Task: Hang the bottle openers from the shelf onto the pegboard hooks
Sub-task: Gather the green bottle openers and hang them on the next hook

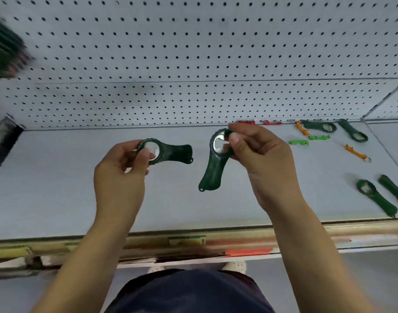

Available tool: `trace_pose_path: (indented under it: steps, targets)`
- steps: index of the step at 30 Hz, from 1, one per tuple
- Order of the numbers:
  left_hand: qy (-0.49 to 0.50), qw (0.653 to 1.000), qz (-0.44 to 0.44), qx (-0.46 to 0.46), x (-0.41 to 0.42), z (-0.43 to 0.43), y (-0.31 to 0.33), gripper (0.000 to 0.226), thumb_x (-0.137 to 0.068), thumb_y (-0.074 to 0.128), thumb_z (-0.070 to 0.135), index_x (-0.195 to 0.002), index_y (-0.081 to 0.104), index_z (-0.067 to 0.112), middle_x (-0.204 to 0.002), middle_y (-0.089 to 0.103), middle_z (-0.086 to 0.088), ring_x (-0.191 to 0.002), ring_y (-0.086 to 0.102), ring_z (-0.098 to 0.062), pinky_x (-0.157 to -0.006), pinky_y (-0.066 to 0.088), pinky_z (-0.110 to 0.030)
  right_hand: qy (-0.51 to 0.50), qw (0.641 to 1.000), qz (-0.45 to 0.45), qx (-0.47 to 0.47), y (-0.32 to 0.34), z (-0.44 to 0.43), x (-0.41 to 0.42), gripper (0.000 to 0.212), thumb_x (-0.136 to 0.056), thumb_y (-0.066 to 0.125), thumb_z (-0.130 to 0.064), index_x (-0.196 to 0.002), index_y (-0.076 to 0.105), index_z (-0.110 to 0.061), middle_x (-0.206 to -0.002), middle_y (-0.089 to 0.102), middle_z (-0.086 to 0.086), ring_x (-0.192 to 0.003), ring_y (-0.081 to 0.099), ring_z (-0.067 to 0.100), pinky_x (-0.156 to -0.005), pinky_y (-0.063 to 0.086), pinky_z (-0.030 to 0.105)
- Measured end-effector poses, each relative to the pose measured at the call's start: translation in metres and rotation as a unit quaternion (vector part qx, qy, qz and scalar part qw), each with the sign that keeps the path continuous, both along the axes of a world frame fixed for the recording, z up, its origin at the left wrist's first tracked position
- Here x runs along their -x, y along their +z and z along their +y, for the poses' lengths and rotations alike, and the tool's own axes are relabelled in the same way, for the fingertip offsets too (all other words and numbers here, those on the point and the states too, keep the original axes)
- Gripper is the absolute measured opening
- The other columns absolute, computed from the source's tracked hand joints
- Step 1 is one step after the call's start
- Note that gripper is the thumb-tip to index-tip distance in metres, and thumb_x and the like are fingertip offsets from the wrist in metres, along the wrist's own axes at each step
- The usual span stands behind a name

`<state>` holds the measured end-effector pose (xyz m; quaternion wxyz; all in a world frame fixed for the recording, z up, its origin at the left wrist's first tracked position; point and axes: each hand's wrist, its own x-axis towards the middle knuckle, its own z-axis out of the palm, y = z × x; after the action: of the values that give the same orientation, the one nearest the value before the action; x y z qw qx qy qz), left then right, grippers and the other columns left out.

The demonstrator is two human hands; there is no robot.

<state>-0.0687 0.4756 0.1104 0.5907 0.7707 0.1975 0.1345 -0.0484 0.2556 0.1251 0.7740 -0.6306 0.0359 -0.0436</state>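
My left hand [123,175] pinches the round head of a dark green bottle opener [170,152], whose handle points right. My right hand [259,159] grips the head of a second dark green bottle opener [212,170], its handle hanging down and to the left. Both are held above the white shelf [57,188], in front of the white pegboard [193,53]. No hook shows on the pegboard straight ahead.
Several dark green openers [374,196] lie on the shelf at the right, and more of them [319,126] lie by the back edge. Small bright green [298,142], orange [355,153] and red [270,123] openers lie there too. Blurred green items [3,46] hang at the top left.
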Motion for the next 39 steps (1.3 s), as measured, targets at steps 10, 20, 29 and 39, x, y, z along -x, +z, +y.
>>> trace_pose_path:
  steps: [10, 20, 29, 39]
  targets:
    - [-0.015, 0.994, -0.103, -0.033, 0.026, 0.119, 0.041, 0.018, -0.097, 0.065, 0.021, -0.100, 0.072, 0.038, -0.092, 0.073, 0.015, -0.085, 0.067, -0.012, -0.081, 0.054, -0.023, -0.017, 0.996, -0.063, 0.060, 0.031, 0.133, 0.037, 0.017, -0.090, 0.074, -0.013, -0.094, 0.080, -0.028, -0.090, 0.079, 0.001, -0.088, 0.072, 0.027, -0.085, 0.061, 0.037]
    - [0.004, 0.977, -0.208, -0.049, 0.045, 0.185, 0.077, 0.015, -0.098, 0.064, 0.019, -0.108, 0.071, 0.027, -0.095, 0.072, 0.012, -0.087, 0.065, 0.000, -0.076, 0.049, -0.010, 0.025, 0.983, -0.136, 0.124, 0.077, 0.222, 0.056, 0.013, -0.083, 0.079, -0.017, -0.085, 0.078, -0.030, -0.082, 0.075, -0.011, -0.079, 0.067, 0.004, -0.073, 0.055, 0.018]
    - [0.037, 0.968, -0.248, -0.032, 0.063, 0.196, 0.096, 0.014, -0.094, 0.069, 0.021, -0.106, 0.074, 0.026, -0.099, 0.075, 0.005, -0.096, 0.070, -0.018, -0.085, 0.057, -0.032, 0.059, 0.957, -0.259, 0.114, 0.127, 0.248, 0.049, 0.012, -0.083, 0.079, -0.013, -0.085, 0.075, -0.024, -0.079, 0.074, -0.003, -0.075, 0.065, 0.008, -0.068, 0.057, 0.025]
    - [0.059, 0.949, -0.271, -0.150, 0.078, 0.198, 0.094, 0.019, -0.093, 0.068, 0.017, -0.107, 0.070, 0.029, -0.099, 0.070, 0.010, -0.090, 0.063, -0.015, -0.079, 0.049, -0.016, 0.043, 0.938, -0.318, 0.132, 0.156, 0.269, 0.019, 0.008, -0.087, 0.078, -0.016, -0.095, 0.078, -0.017, -0.087, 0.076, -0.002, -0.079, 0.066, 0.012, -0.072, 0.059, 0.030]
